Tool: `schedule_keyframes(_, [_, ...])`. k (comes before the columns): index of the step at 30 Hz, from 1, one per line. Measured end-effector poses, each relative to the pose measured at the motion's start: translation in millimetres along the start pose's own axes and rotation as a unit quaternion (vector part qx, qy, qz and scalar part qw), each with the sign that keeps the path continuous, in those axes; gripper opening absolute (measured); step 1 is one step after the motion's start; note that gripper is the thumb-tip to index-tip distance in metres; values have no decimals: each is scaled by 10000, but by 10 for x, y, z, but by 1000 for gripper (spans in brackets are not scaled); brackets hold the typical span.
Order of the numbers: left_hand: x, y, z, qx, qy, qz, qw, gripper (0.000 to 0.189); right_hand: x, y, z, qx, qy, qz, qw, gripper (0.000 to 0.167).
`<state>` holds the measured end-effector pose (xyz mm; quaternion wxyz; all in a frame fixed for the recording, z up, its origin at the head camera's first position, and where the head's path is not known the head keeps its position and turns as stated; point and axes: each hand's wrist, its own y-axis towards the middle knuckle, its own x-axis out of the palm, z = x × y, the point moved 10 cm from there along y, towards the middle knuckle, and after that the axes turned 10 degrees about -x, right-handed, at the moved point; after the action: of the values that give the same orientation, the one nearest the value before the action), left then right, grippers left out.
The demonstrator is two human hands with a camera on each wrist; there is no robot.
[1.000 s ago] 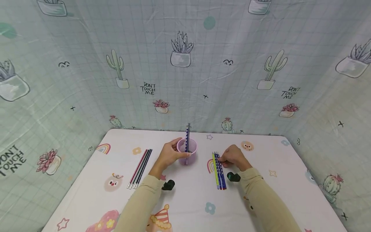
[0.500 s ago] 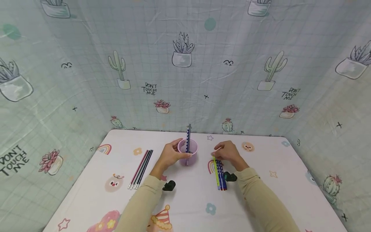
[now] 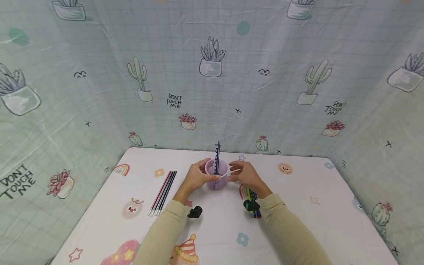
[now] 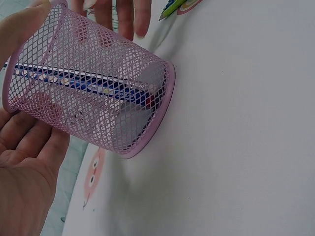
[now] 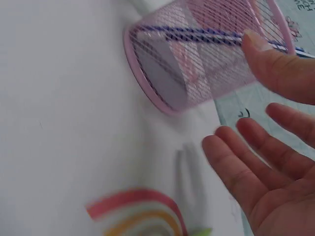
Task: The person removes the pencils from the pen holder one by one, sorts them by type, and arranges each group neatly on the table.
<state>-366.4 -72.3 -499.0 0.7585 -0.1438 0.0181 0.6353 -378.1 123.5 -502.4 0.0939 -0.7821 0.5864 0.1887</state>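
Observation:
My left hand (image 3: 195,176) holds a pink mesh pencil cup (image 4: 93,88), thumb at the near side and fingers round the far left side. Inside the cup lean blue patterned pencils (image 3: 216,158), their upper ends well above the rim. My right hand (image 3: 246,175) is at the cup's right side with nothing in it. Its fingers (image 5: 258,157) are spread and slightly bent, and its thumb overlaps the cup in the right wrist view. Below the right wrist lie blue pencils (image 3: 256,213) and a yellow-green pencil (image 4: 170,7), partly hidden by that arm.
On the left of the table (image 3: 218,235) lies a row of dark and red pencils (image 3: 162,193), side by side. Dark wrist cameras (image 3: 195,212) hang by the sleeves. A printed curtain (image 3: 212,95) rises behind the table's back edge.
My right hand has left the right-hand pencils and moved left to the cup, its fingers opening out. The left hand keeps its hold on the cup.

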Motion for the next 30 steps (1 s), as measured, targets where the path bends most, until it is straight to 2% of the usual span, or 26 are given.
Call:
schedule_keyframes(4, [19,-4,22,19,45,6,10000,91,175,2,-71,-209,171,38,9996,72])
schedule_keyframes(10, [50,-31,25,17,-74,9,10000,89,358,-11,-94,-577,390,422,9967,80])
schedule_keyframes(16, [63,-39,-10,66,-63,9,10000,88,373,-33,-42,-799,218,735,9938,81])
schedule_keyframes(21, [42,-40,-30,-9,-34,73,10000,89,377,-25,-43,-853,201,710,9936,82])
schedule_keyframes(25, [26,-46,21,58,-5,98,9999,90,365,8,-74,-1052,264,763,9912,81])
schedule_keyframes(30, [20,-33,68,98,37,13,9999,92,368,44,-51,-1020,298,721,9917,80])
